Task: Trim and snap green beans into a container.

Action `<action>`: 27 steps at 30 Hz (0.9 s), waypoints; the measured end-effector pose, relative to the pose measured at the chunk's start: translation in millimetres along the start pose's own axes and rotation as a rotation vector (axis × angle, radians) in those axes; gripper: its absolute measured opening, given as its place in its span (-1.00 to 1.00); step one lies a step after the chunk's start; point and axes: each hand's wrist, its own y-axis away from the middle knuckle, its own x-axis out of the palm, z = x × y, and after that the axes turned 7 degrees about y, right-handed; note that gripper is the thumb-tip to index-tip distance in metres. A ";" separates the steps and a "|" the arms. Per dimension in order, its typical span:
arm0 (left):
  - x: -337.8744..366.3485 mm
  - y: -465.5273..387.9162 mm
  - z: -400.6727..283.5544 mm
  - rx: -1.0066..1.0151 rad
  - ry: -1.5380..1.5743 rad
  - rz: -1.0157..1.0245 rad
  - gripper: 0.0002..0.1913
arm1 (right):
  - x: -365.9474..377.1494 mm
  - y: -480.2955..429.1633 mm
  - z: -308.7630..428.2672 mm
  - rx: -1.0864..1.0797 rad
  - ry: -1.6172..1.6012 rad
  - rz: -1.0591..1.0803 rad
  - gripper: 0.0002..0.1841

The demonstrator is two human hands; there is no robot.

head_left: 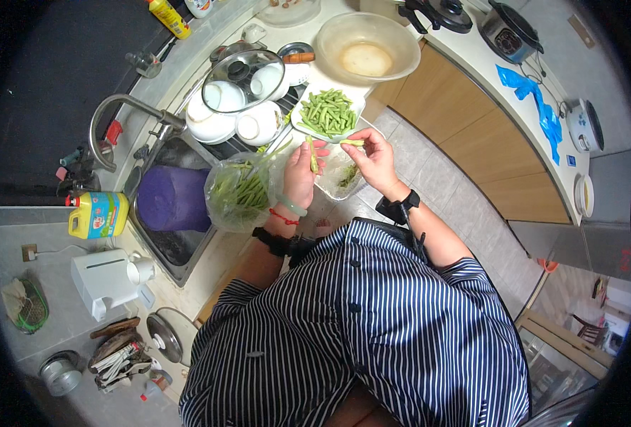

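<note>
Between the thumb and fingers of my left hand is a length of green bean, held upright. My right hand pinches a short bean piece at its fingertips. Just beyond both hands a white dish holds a heap of short-cut bean pieces. Left of my left wrist, a clear plastic bag contains long whole green beans. Below my hands stands a whitish container with green trimmings in it, partly hidden by my hands.
A purple basin sits in the steel sink under a curved faucet. White bowls and a glass lid crowd the drainer. A large translucent basin stands behind the dish. Wooden cabinets curve along the right.
</note>
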 end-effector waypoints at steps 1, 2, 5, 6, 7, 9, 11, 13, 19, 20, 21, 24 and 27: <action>-8.2 -2.2 4.3 0.040 0.029 0.012 -0.67 | 1.3 -0.1 0.4 0.122 -0.182 0.007 -0.82; -14.7 -3.8 7.4 0.081 0.057 0.024 -0.69 | 1.8 -0.6 1.0 0.122 -0.184 0.011 -0.82; -23.5 -7.1 11.8 0.165 0.212 0.066 -0.77 | -1.0 -2.9 5.8 0.215 -0.349 0.091 -0.85; -20.7 -5.4 9.2 0.165 0.211 0.066 -0.77 | -2.5 -3.6 8.4 0.265 -0.346 0.131 -0.86; -14.1 -2.9 4.2 0.147 0.155 0.123 -0.81 | -4.1 -3.8 8.2 0.317 -0.342 0.167 -0.84; 1.7 5.2 -7.4 0.131 0.097 0.179 -0.81 | -3.8 -3.2 9.5 0.392 -0.414 0.243 -0.79; 18.9 10.9 -12.9 0.154 0.030 0.199 -0.78 | -4.8 -1.8 5.9 0.467 -0.481 0.313 -0.73; 12.8 7.8 -10.9 0.181 -0.023 0.239 -0.78 | -1.5 -1.3 3.8 0.555 -0.549 0.469 -0.68; 8.1 2.3 -7.7 0.299 -0.283 0.212 -0.83 | -0.6 -4.9 11.0 0.351 -0.209 0.328 -0.72; 9.8 2.5 -7.9 0.307 -0.361 0.188 -0.84 | -1.5 -6.2 10.4 0.222 -0.182 0.186 -0.75; 8.5 2.6 -7.4 0.308 -0.362 0.186 -0.84 | -2.3 -7.9 15.5 0.222 -0.184 0.187 -0.75; 5.6 1.6 -4.9 0.413 -0.522 0.149 -0.85 | -10.1 -13.0 35.5 0.058 0.187 0.311 -0.87; 4.6 1.2 -1.7 0.445 -0.745 0.102 -0.82 | -7.8 -10.9 28.8 0.056 0.287 0.258 -0.86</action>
